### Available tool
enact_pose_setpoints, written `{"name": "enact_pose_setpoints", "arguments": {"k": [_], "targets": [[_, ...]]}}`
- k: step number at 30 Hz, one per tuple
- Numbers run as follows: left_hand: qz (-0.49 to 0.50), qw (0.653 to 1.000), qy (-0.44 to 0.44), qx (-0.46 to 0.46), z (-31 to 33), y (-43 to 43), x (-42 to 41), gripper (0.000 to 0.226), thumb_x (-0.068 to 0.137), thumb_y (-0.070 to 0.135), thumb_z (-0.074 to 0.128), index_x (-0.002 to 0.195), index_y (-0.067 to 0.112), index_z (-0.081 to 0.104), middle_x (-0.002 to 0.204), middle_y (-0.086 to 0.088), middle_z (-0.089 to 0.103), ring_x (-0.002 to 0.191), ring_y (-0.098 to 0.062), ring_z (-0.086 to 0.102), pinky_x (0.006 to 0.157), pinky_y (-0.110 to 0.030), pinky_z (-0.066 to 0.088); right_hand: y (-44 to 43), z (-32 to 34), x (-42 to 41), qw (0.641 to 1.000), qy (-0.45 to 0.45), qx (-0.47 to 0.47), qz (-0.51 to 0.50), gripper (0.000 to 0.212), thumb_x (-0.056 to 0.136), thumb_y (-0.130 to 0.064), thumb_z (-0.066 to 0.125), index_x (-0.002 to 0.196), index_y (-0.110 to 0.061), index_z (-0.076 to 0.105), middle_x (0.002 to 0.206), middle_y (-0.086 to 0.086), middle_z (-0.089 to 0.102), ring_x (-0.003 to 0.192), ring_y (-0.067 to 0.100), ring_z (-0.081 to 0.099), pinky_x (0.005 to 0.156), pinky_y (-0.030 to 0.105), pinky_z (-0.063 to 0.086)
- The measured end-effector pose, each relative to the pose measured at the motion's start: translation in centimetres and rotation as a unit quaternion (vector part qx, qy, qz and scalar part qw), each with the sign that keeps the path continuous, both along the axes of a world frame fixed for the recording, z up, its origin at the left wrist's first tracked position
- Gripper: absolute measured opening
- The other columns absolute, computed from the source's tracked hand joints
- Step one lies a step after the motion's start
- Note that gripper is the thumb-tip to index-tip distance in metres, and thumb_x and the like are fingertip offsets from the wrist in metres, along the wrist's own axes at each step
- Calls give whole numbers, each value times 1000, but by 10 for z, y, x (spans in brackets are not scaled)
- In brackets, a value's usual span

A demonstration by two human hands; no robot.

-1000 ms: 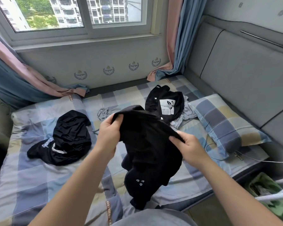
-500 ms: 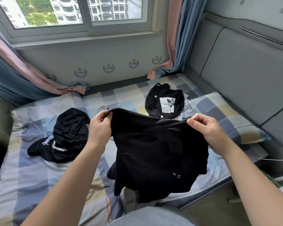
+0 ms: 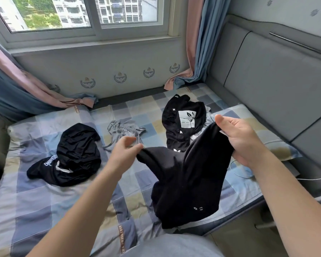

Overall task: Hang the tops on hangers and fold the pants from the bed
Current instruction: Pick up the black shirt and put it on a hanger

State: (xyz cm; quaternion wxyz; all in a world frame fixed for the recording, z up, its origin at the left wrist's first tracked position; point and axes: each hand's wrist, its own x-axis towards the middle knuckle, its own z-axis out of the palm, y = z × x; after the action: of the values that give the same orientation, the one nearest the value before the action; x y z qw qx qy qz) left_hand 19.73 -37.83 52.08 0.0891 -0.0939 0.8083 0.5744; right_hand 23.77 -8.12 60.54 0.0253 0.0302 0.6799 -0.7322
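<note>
**A:** What do we have, biggest first?

**B:** The bed, in a checked sheet, fills our view from 7 round to 2 o'clock. A pillow in the same check lies on it at 3 o'clock, against the grey headboard.

**A:** And the piece we're working on?

**B:** The black garment hangs at 5 o'clock, lifted over the bed's near edge. It has a small white mark near its lower hem. We cannot tell whether it is a top or pants.

**A:** The other clothes?

**B:** Black pants with a white drawstring lie bunched at 9 o'clock. A black tee with a white print lies crumpled at 1 o'clock. A grey garment lies at 12, between them and apart from both.

**A:** Our hands?

**B:** Our left hand is a little blurred. Its grip is a pinch, thumb and fingertip closed on the garment's left corner. Our right hand is higher, at 3 o'clock. Its grip clamps the other end under the thumb, and we cannot make out how the other fingers lie.
</note>
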Motion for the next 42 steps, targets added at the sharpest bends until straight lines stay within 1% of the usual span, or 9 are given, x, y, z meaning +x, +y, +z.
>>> {"name": "enact_pose_setpoints", "arguments": {"k": [3,6,10,17,23,27,31,37,42], "targets": [[-151,987,52,-6,10,29,15,33,92,38,70,122,34,59,130,10,62,123,-14,56,105,-35,46,-7,8,-2,998,-35,-2,43,61,88,-40,69,111,16,58,107,42,62,96,49,64,89,60,56],[-254,964,80,20,21,54,27,44,88,47,72,128,48,54,134,29,54,130,1,48,104,-25,42,-6,17,-3,991,-54,-11,125,38,82,-26,78,101,5,68,93,23,71,86,35,71,73,41,62],[-305,941,138,48,33,75,33,53,88,26,77,134,38,54,127,32,58,122,15,48,92,-1,35,0,28,1,973,-54,8,222,21,82,-4,70,102,-8,76,98,17,74,87,28,73,74,33,60],[-219,952,214,9,38,97,37,7,96,17,64,96,11,68,78,-3,66,70,-19,59,66,-41,48,-14,27,10,950,58,281,126,10,90,-18,73,83,-23,77,71,4,68,67,10,60,65,25,47],[-145,959,243,7,41,83,30,31,94,1,51,82,26,64,74,2,63,68,-18,55,55,-21,39,8,-14,23,908,-24,413,67,12,84,-25,79,78,-28,70,69,-8,65,64,12,59,68,36,50],[-124,960,250,4,41,82,26,36,93,0,48,85,31,63,80,10,64,70,-17,57,55,-25,43,28,-66,41,820,-61,563,-81,9,92,-18,62,91,-26,66,95,-4,62,88,25,58,72,40,50],[-151,946,262,-117,28,81,20,50,82,-11,42,104,26,66,94,13,65,84,-6,55,67,-17,43,52,-97,83,821,-128,531,-165,24,84,-1,54,92,-23,62,99,1,57,87,28,55,73,40,49],[-338,872,172,-310,-13,108,25,49,77,-14,42,106,19,65,112,2,54,107,-25,49,82,-34,42,90,-81,164,855,-119,422,-276,35,68,15,55,66,-20,59,65,-10,61,63,7,53,56,10,38],[-508,812,53,-282,-32,159,55,42,83,-7,43,79,33,59,85,5,65,82,-18,62,69,-33,52,113,-73,249,862,-148,340,-345,31,72,14,49,65,-14,59,52,-6,55,50,2,46,49,21,40]]}}
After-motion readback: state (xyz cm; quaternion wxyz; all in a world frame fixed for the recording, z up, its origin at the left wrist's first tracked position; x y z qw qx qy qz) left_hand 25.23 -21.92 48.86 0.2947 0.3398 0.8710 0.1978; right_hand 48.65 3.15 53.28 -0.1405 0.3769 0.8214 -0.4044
